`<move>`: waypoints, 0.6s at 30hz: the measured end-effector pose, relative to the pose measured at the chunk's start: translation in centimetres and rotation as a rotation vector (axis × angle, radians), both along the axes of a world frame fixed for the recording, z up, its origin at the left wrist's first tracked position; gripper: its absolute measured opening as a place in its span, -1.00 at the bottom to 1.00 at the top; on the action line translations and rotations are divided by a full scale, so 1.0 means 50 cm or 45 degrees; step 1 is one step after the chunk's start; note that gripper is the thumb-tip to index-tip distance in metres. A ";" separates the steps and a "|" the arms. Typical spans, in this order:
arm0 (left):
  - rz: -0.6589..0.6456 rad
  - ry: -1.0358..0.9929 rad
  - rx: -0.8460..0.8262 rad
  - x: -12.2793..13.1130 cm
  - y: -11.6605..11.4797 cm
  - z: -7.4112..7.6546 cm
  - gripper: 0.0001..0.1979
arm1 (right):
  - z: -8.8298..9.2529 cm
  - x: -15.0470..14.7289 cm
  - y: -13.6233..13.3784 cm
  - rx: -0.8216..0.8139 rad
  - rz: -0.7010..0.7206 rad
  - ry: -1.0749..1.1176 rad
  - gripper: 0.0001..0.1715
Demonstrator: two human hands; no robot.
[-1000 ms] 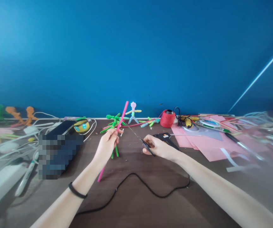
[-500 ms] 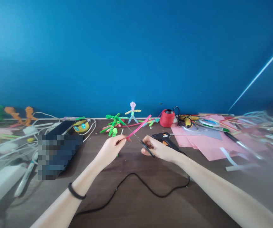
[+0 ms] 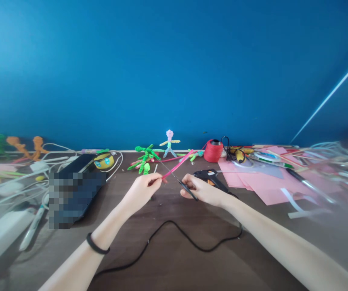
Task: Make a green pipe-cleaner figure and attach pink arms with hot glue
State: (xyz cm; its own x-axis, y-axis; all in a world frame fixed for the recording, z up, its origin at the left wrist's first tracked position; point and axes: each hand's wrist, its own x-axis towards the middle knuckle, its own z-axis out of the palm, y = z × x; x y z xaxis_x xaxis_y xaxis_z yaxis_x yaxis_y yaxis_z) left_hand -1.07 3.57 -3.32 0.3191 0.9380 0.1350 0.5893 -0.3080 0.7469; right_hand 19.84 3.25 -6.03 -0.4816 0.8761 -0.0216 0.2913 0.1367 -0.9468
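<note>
A bright pink pipe cleaner [image 3: 177, 165] is pinched at its lower end in the fingers of my left hand [image 3: 146, 188] and slants up to the right. My right hand [image 3: 196, 189] grips the black handles of a pair of scissors [image 3: 187, 189]. The scissor blades point up and left, crossing the pink strip near my left fingertips; whether they touch it is hard to tell. Behind my left hand lies a green pipe-cleaner figure [image 3: 145, 157]. Further back a small pastel figure [image 3: 169, 142] stands upright against the blue wall.
A red thread spool [image 3: 213, 151] and a black glue gun [image 3: 212, 178] are beyond my right hand. Pink paper sheets [image 3: 265, 188] lie to the right. Dark pixelated items [image 3: 77, 198], a yellow object [image 3: 103, 161] and white cables are on the left. A black cord [image 3: 169, 221] crosses the front.
The pink strip has tipped slightly lower and now looks split into two strands near the blades. My hands have barely moved.
</note>
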 end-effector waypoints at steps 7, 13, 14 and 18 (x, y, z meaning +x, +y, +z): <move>0.011 0.046 -0.019 -0.002 0.003 0.000 -0.74 | -0.006 0.003 0.003 0.006 0.005 -0.057 -0.57; 0.001 -0.055 -0.113 0.001 0.002 -0.001 -0.77 | -0.010 -0.005 -0.002 0.021 -0.025 -0.090 -0.55; 0.006 -0.080 -0.125 0.003 0.001 -0.002 -0.76 | -0.011 -0.007 -0.003 0.027 -0.028 -0.099 -0.54; 0.056 -0.133 -0.097 0.013 -0.001 -0.004 -0.74 | -0.014 -0.012 -0.005 0.040 -0.024 -0.100 -0.54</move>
